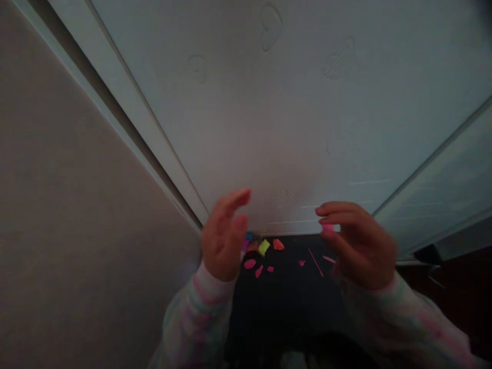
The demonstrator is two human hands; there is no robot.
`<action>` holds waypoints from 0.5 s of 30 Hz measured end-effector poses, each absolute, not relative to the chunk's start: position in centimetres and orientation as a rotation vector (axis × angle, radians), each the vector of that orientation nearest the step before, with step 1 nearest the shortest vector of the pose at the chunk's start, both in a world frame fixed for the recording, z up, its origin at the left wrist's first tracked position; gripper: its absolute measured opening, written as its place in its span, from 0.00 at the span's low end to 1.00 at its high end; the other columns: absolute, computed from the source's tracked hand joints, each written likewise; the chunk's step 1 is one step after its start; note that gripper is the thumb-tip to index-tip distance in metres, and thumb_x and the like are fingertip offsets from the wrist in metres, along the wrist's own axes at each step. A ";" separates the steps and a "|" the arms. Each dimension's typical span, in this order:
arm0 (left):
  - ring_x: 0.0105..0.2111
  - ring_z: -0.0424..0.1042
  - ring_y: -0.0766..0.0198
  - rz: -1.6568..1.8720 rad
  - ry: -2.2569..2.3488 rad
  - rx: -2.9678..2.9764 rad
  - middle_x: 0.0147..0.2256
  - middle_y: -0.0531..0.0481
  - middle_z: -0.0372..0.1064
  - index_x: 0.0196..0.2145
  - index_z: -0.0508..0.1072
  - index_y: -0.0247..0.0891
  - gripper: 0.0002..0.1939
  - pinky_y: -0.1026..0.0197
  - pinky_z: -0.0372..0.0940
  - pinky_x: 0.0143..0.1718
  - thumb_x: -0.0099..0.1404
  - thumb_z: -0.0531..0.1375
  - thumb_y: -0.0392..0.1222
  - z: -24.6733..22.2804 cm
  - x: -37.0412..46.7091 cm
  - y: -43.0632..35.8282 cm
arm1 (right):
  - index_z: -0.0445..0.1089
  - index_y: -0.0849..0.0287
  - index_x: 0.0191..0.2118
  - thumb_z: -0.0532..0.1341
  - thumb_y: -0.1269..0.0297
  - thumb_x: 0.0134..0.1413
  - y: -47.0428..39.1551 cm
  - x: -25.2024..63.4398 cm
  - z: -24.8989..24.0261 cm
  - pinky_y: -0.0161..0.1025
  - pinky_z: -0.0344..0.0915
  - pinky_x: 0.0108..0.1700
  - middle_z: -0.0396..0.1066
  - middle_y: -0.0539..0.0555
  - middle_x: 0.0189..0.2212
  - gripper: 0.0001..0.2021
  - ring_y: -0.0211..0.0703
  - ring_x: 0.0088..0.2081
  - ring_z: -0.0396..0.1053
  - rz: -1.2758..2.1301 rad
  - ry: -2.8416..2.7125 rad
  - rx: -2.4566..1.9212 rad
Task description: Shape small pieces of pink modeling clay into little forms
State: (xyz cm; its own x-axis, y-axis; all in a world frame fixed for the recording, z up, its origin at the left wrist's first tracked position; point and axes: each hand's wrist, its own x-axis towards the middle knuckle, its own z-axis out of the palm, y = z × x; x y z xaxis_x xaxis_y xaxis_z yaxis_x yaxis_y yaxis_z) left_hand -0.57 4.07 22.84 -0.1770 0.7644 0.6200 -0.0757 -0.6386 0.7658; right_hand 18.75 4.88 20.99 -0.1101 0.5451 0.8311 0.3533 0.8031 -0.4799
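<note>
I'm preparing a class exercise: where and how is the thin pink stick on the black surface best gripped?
Probably at mid-length, from above, fingertips closing across its narrow width: the thin pink stick lies flat and slanted, with pink scraps on both sides. The left hand seems freer; the right hand pinches a pink piece.

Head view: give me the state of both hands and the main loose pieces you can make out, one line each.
Left hand: raised, open, nothing visible in it
Right hand: raised, pinching
Small pink piece: held in that hand
Yellow-green piece: lying loose
Orange piece: lying loose
Pink oval piece: lying loose
Thin pink stick: lying, untouched
</note>
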 end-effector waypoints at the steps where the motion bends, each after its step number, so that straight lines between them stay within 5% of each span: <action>1: 0.48 0.66 0.62 2.017 0.708 1.580 0.45 0.58 0.70 0.42 0.73 0.50 0.12 0.59 0.60 0.52 0.60 0.59 0.48 24.6 -1.2 5.1 | 0.68 0.52 0.34 0.60 0.66 0.53 5.5 18.8 21.9 0.46 0.67 0.37 0.69 0.53 0.31 0.01 0.46 0.36 0.69 0.199 -1.614 -0.675; 3: 0.44 0.68 0.59 2.482 0.507 1.706 0.40 0.53 0.70 0.41 0.73 0.41 0.13 0.56 0.62 0.48 0.59 0.60 0.47 28.6 -2.3 7.0 | 0.67 0.52 0.31 0.62 0.64 0.52 6.5 18.6 23.5 0.45 0.66 0.35 0.67 0.51 0.28 0.02 0.44 0.33 0.68 0.218 -1.451 -0.591; 5: 0.39 0.69 0.65 2.555 0.366 1.541 0.36 0.54 0.70 0.36 0.71 0.37 0.07 0.60 0.62 0.45 0.64 0.54 0.39 32.3 -2.9 8.4 | 0.67 0.52 0.32 0.62 0.65 0.52 7.1 18.2 24.7 0.42 0.66 0.34 0.67 0.49 0.27 0.02 0.42 0.32 0.67 0.256 -1.403 -0.555; 8: 0.33 0.71 0.68 2.117 0.380 1.300 0.29 0.52 0.72 0.33 0.69 0.31 0.18 0.60 0.63 0.41 0.69 0.42 0.39 34.6 -2.6 9.1 | 0.68 0.52 0.35 0.57 0.66 0.57 7.3 17.8 25.2 0.40 0.65 0.34 0.69 0.49 0.28 0.03 0.41 0.32 0.68 0.296 -1.491 -0.593; 12: 0.33 0.72 0.64 1.687 0.529 1.164 0.30 0.48 0.74 0.31 0.73 0.34 0.15 0.59 0.66 0.38 0.66 0.48 0.36 31.3 -0.2 8.1 | 0.63 0.56 0.29 0.47 0.64 0.62 6.4 18.3 24.6 0.39 0.62 0.30 0.64 0.49 0.23 0.13 0.39 0.28 0.65 0.271 -1.659 -0.531; 15: 0.34 0.74 0.59 1.445 0.626 0.997 0.33 0.42 0.75 0.32 0.73 0.31 0.19 0.55 0.67 0.37 0.67 0.47 0.43 27.7 2.1 6.2 | 0.63 0.57 0.30 0.54 0.66 0.59 5.4 18.3 24.3 0.38 0.62 0.30 0.65 0.49 0.24 0.07 0.39 0.28 0.64 0.121 -1.836 -0.571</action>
